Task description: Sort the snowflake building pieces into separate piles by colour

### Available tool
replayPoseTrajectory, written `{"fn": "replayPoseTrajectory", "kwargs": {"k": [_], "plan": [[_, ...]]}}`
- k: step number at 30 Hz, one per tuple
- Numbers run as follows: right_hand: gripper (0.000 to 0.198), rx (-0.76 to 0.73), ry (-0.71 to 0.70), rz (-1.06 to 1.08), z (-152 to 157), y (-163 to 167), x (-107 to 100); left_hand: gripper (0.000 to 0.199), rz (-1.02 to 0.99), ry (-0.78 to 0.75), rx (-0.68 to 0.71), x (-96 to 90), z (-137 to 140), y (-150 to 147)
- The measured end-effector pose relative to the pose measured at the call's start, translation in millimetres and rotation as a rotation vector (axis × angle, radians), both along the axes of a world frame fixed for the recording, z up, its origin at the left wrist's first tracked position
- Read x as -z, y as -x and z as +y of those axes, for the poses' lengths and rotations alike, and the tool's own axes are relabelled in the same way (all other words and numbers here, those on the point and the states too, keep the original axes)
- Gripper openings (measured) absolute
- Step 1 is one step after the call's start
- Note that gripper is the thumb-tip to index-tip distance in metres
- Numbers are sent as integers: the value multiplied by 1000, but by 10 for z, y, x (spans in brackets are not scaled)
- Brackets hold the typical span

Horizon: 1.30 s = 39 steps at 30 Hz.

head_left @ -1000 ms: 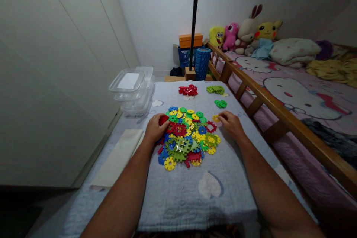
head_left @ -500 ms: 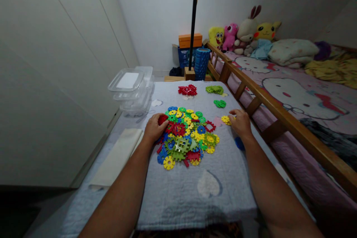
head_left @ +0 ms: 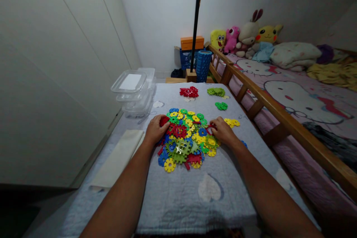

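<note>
A mixed pile of plastic interlocking building pieces (head_left: 182, 147), red, blue, green and yellow, lies mid-table. At its left edge my left hand (head_left: 156, 130) has its fingers closed on red building pieces (head_left: 164, 120). My right hand (head_left: 223, 130) reaches the pile's right edge, thumb and fingers pinching a red square frame piece (head_left: 209, 129). Behind that hand sit yellow snowflake discs (head_left: 232, 122). Farther back are green discs (head_left: 221, 106), light green pieces (head_left: 215, 92) and red pieces (head_left: 189, 92). Blue discs (head_left: 244, 144) are partly hidden by my right forearm.
Clear plastic boxes with lids (head_left: 131, 93) are stacked at the table's back left. A folded cream cloth (head_left: 118, 160) lies along the left side. The wooden bed rail (head_left: 267, 108) runs close on the right, and a black pole (head_left: 195, 26) stands beyond the table.
My right hand has moved left from the yellow discs, which now lie uncovered, to the red frame piece at the pile's edge. My left hand stays at the red pieces.
</note>
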State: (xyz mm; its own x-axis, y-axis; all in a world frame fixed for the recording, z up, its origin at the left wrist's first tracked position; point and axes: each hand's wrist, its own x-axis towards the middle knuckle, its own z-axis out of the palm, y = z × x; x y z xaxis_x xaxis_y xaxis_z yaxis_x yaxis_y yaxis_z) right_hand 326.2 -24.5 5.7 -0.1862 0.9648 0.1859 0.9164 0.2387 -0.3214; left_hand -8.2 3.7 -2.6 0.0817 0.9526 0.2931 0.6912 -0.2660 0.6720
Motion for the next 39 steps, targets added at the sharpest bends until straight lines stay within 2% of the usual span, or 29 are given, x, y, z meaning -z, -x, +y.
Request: {"fn": "replayPoseTrajectory", "kwargs": {"k": [4,8,12,18,23,27,31,36,39], "plan": [[17,24,-34,50,14,-38,5,32,-1,1,-2,8,6,-2],[15,47,-53,209,27,-58,-21,30,-10,3,-8,6,4,-7],[11,61,-19,405,11,-23,-51,29,-9,-6,-3,1,-4,-11],[19,102,29,682,9,51,-83,29,-8,-18,4,11,4,-6],[27,168,146,956,128,109,-231,28,-7,-4,7,12,13,-4],[27,162,240,1093,328,233,-340,27,-4,-13,-10,14,13,-11],[24,163,266,1150,635,400,-313,28,-9,-6,-10,24,11,-13],[25,392,307,1319,1117,585,-215,29,-9,2,-21,26,4,-14],[23,481,297,1379,1412,660,-201,28,-9,2,-26,21,-1,-16]]}}
